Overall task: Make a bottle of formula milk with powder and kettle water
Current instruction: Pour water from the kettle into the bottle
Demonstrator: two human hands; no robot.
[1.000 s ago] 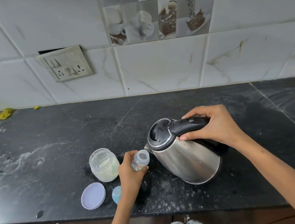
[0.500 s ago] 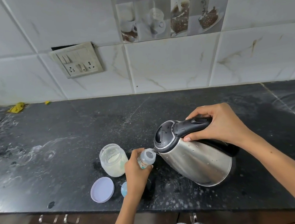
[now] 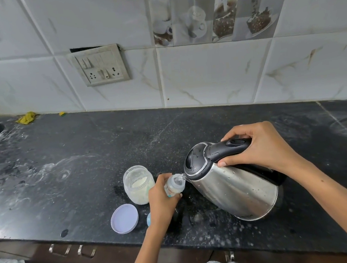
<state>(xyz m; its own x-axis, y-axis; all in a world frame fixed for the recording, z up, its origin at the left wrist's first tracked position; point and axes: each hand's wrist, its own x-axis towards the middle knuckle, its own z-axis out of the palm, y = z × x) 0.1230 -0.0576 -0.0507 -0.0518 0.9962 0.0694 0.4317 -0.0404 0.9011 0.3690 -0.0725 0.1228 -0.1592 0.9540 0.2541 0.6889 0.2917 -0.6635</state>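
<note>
1. My right hand (image 3: 260, 146) is wrapped round the black handle of the kettle (image 3: 231, 180), fingers over the top and thumb underneath, so I can tip its weight forward from the wrist. It is off the counter and leaning toward my left, its spout right at the mouth of the bottle.
2. My left hand (image 3: 160, 199) is curled round the small feeding bottle (image 3: 174, 186), near the front edge of the counter (image 3: 87, 160) and about midway along it. I keep it tilted toward the spout, so that the narrow opening meets the water.
3. Water appears to be running from the spout into the neck; I judge this to be the filling step. How full the bottle is I cannot tell, as my fingers cover most of it.
4. The powder jar (image 3: 139, 184) stands open just to the left of my left hand, within reach. Its lilac lid (image 3: 124, 219) lies flat nearer the front edge, and a small blue cap (image 3: 149, 219), half hidden by my wrist, lies beside it.
5. The counter is dark stone, smeared with white streaks and speckled with droplets round the kettle.
6. Behind is a wall of white marbled tiles carrying a switch-and-socket plate (image 3: 99, 65), with yellow scraps (image 3: 26, 118) at the back edge on the left.
</note>
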